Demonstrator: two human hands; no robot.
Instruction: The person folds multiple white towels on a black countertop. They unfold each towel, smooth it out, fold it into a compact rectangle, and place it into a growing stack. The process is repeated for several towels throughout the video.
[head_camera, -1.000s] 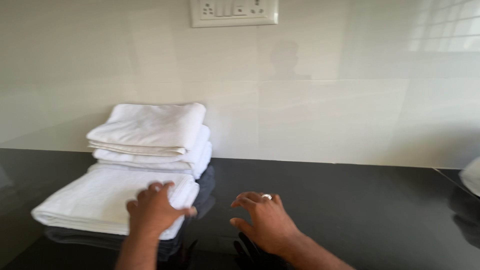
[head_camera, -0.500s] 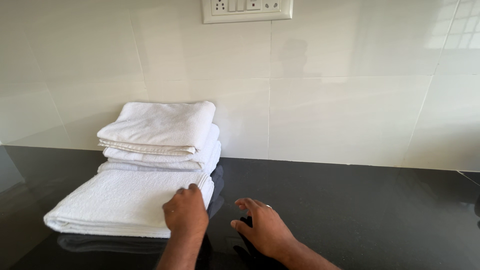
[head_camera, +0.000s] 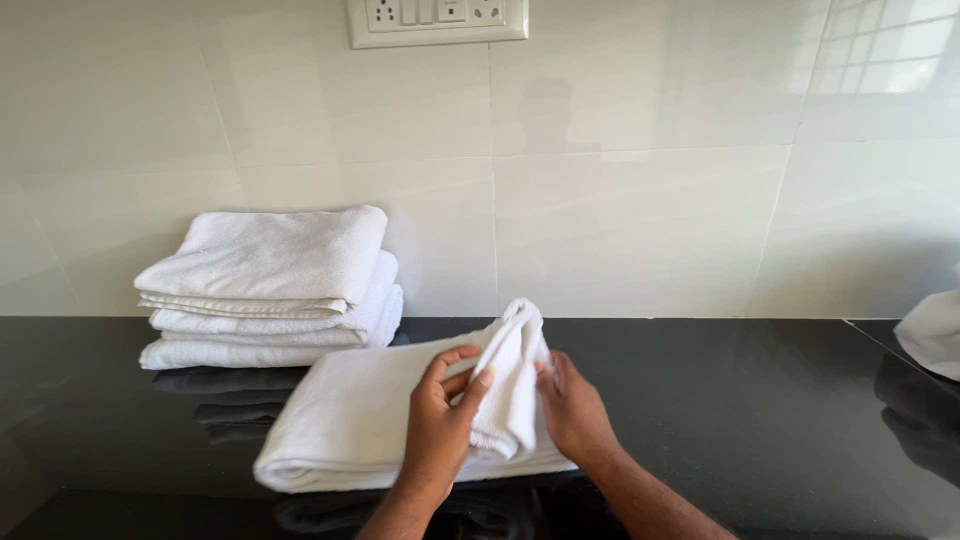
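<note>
Both hands pinch the raised right end of a folded white towel (head_camera: 350, 425): the left hand (head_camera: 440, 425) clasps the lifted flap from the near side, thumb and fingers closed on the cloth, while the right hand (head_camera: 575, 415) grips its right edge. The flap stands up between them, bunched and pointing upward. The rest of the towel lies flat on the glossy black counter (head_camera: 750, 430), its long axis running left to right, just in front of the white tiled wall (head_camera: 640, 220). Behind it to the left, against the wall, sits a stack of folded white towels (head_camera: 270, 290). A white switch-and-socket plate (head_camera: 437, 20) is mounted high on the wall. Another white cloth (head_camera: 935, 335) shows at the right edge.
</note>
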